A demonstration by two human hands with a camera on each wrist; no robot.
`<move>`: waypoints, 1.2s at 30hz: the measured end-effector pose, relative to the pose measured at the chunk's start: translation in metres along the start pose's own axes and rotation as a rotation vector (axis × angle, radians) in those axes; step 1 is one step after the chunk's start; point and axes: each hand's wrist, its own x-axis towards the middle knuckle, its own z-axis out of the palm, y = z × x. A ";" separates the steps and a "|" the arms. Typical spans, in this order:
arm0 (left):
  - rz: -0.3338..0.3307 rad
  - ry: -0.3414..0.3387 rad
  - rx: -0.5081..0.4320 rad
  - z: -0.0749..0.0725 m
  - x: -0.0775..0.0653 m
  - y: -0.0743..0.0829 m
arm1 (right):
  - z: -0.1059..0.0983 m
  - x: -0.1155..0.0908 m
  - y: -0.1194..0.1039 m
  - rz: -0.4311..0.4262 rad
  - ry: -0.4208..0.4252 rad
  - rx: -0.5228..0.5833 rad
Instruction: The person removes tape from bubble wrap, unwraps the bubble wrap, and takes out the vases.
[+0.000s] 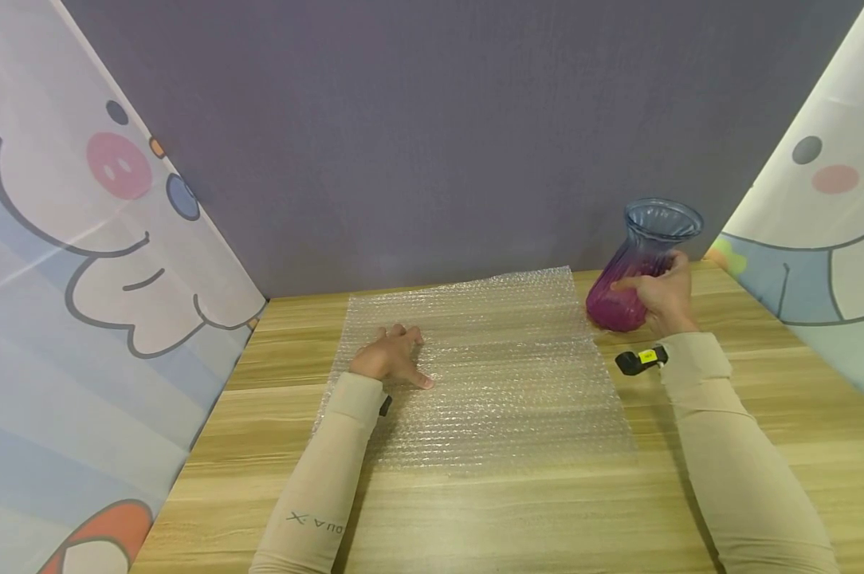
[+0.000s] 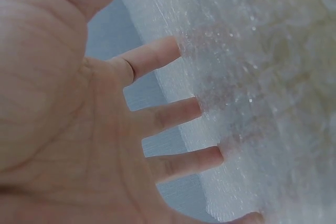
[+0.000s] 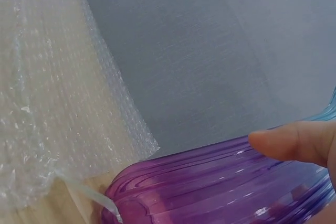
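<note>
A sheet of bubble wrap (image 1: pixel 504 375) lies spread flat on the wooden table. On its left part rests my left hand (image 1: pixel 390 356), fingers spread apart, the fingertips touching the film in the left wrist view. My right hand (image 1: pixel 665 295) grips a ribbed glass vase (image 1: pixel 629 275), blue at the flared mouth and fading to purple-pink at the base. The vase leans, its mouth toward the upper right and its base close by the wrap's right edge. In the right wrist view the thumb (image 3: pixel 289 141) presses along the purple glass (image 3: pixel 199 187); most of the other fingers are hidden.
A grey upright panel (image 1: pixel 432 143) stands behind the wooden table (image 1: pixel 518 518). Cartoon-printed sheets hang at the left (image 1: pixel 66 319) and right (image 1: pixel 834 223). A black strap with a yellow label (image 1: pixel 647 355) sits at the right wrist.
</note>
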 end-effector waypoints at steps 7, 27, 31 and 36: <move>-0.007 -0.008 -0.003 0.001 0.000 -0.001 | 0.002 0.000 0.004 -0.029 -0.017 -0.056; -0.006 -0.009 0.001 0.000 0.003 0.000 | 0.000 0.007 0.010 -0.047 -0.056 -0.144; -0.002 -0.008 -0.002 0.000 0.005 0.001 | 0.000 0.008 0.013 -0.058 -0.055 -0.143; -0.006 -0.010 -0.010 0.000 0.006 0.000 | 0.003 0.010 0.015 -0.074 -0.057 -0.135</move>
